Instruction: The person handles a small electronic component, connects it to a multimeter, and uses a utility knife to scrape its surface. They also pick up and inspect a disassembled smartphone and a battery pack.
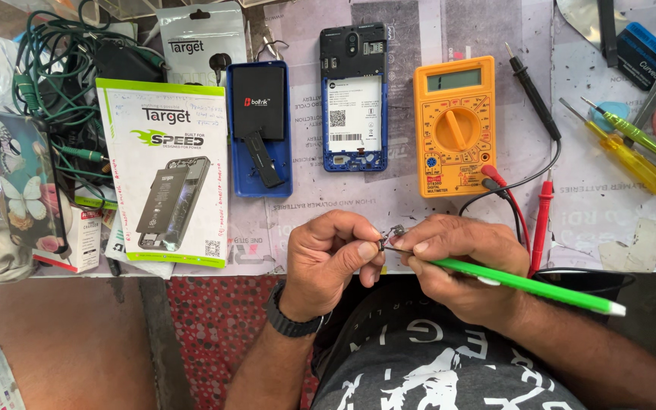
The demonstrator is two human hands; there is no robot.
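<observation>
At the near edge of the paper-covered workbench [419,205], the left hand [328,254] pinches shut on a tiny dark metal part [393,234] while the right hand [457,262], closed around a green-handled screwdriver [525,286], works its tip there; a slip could likely flick the part to the floor.

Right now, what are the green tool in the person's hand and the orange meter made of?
The green tool in the right hand looks like glossy plastic, smooth with a white end. The orange meter seems matte plastic or rubbery casing, with a grey glassy screen.
</observation>
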